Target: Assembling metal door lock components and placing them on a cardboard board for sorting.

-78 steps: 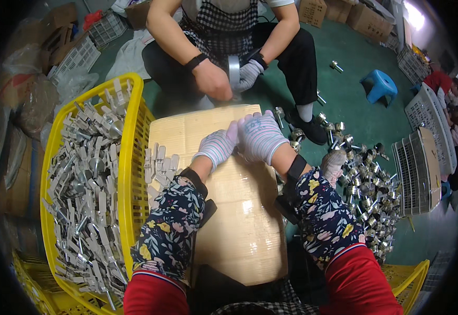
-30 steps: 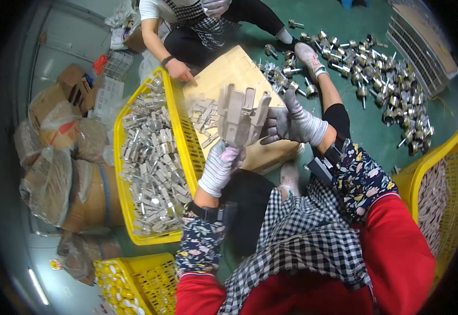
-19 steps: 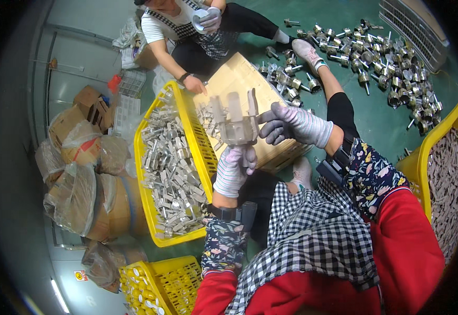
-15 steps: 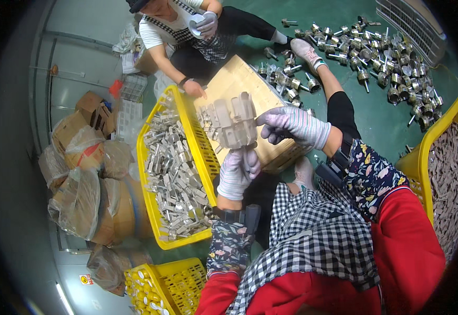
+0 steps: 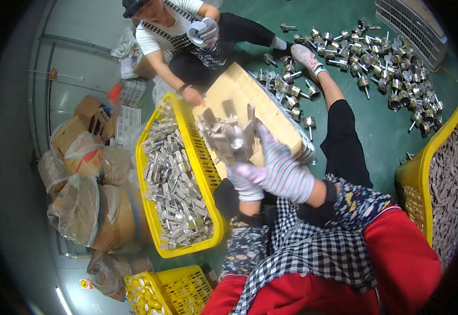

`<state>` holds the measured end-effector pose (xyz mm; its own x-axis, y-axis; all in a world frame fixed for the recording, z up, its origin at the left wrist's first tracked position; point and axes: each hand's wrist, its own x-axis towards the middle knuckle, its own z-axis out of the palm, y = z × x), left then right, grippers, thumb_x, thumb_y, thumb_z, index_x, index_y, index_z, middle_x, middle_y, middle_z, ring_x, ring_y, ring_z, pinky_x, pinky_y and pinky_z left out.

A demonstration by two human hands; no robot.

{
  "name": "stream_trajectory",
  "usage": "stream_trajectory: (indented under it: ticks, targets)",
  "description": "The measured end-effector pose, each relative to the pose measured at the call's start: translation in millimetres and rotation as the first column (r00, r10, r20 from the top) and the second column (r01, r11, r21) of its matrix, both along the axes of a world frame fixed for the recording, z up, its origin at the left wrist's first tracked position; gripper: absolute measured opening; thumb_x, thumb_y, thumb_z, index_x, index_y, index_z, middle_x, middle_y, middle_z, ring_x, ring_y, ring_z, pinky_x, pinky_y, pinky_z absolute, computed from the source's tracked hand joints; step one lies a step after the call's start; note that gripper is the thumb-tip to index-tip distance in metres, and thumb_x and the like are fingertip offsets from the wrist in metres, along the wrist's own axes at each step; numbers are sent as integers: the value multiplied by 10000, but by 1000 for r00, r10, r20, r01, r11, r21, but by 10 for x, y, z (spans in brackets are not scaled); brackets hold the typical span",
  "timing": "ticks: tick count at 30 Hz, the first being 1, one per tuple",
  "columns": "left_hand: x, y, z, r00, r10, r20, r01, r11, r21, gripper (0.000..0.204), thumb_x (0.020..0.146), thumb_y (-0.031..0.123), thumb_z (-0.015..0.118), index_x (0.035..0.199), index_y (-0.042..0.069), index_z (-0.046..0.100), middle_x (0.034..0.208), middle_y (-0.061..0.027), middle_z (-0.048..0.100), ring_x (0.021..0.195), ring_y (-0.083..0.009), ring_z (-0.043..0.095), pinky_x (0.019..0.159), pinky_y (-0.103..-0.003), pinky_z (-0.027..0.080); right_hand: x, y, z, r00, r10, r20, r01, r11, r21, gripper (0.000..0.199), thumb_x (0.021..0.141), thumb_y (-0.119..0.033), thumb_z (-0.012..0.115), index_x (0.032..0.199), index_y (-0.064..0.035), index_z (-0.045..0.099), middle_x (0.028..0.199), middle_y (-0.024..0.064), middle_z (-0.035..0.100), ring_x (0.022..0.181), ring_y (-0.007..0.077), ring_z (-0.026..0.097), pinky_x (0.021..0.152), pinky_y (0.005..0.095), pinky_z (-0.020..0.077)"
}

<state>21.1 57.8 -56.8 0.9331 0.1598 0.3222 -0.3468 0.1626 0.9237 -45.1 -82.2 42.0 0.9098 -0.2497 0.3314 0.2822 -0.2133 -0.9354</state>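
A grey metal assembly [image 5: 231, 139], with several flat upright blades around a hollow middle, is held up in front of me, slightly blurred. My left hand [image 5: 243, 181], in a striped glove, grips it from below. My right hand [image 5: 287, 170], gloved likewise, overlaps the left one and closes on the assembly's right side; its fingertips are partly hidden. Beneath lies a cardboard-topped work surface [image 5: 281, 126], with some small metal pieces at its left edge. Close on the left stands a yellow basket [image 5: 216, 220] full of metal parts with flat tabs [image 5: 176, 184].
A co-worker [image 5: 171, 37] sits opposite, a white ring-shaped roll in one gloved hand, the other hand at the cardboard. Metal cup-shaped parts with stems [image 5: 363, 58] litter the green floor. Another yellow basket [image 5: 423, 173] stands right, one with yellow pieces [image 5: 187, 289] lower left. Wrapped cartons [image 5: 116, 205] line the wall.
My right hand has come down and left, from beside the assembly onto it and across the left hand. The assembly has tipped, its blades now pointing up.
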Motion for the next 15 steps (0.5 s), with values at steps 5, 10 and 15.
stream_trajectory:
  ticks: [5, 10, 15]
  targets:
    - [-311, -455, 427, 979, -109, 174, 22, 897, 442, 317, 915, 250, 453, 1139, 28, 482, 812, -41, 554, 706, -150, 542, 623, -278, 463, 279, -285, 54, 919, 391, -52, -305, 788, 535, 717, 651, -382, 696, 1173, 53, 467, 1054, 169, 571, 1026, 238, 535, 928, 351, 379]
    - [-616, -460, 871, 298, -950, -89, 665, 274, -695, 450, 778, 393, 584, 1091, 80, 505, 445, 72, 213, 347, -80, 252, 370, -219, 260, 431, -191, -301, 536, 505, 677, -567, -379, 732, 708, 732, -260, 665, 1319, -38, 337, 1273, 115, 462, 1144, 220, 462, 973, 334, 362]
    - [-317, -124, 1048, 752, -581, -311, 586, 806, -85, 460, 820, 320, 566, 1142, 10, 457, 1079, -115, 542, 978, -272, 554, 853, -391, 431, 482, -563, 211, 753, 643, 143, -649, 687, 327, 686, 526, -373, 821, 1080, -62, 563, 1163, 80, 533, 1082, 211, 490, 928, 349, 381]
